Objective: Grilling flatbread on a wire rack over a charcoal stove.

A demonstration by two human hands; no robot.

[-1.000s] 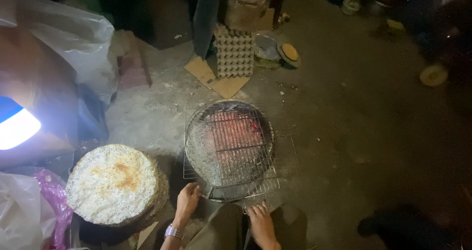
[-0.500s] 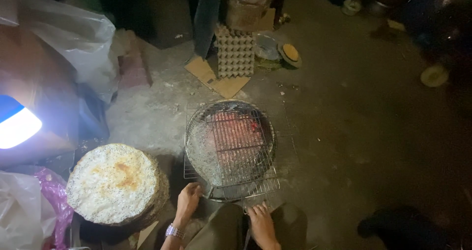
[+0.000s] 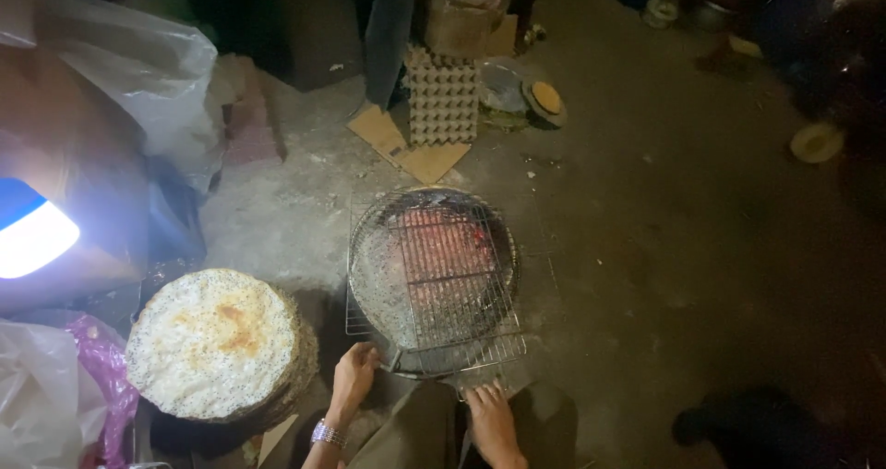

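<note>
Both hands on the near edge of the wire grill rack over the glowing brazier — left hand grasping its corner, right hand gripping the front rim, steadying it; next move, I'd judge, needs an even level hold

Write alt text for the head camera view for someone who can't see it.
Two bare hands, left hand and right hand, grip the near edge of a square wire grill rack over a round stove of glowing red coals. A stack of round speckled rice crackers sits to the left.

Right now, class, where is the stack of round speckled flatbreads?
In the head view, the stack of flatbreads sits low on the left, beside the wire grill over the coals, just left of the left hand.
</note>
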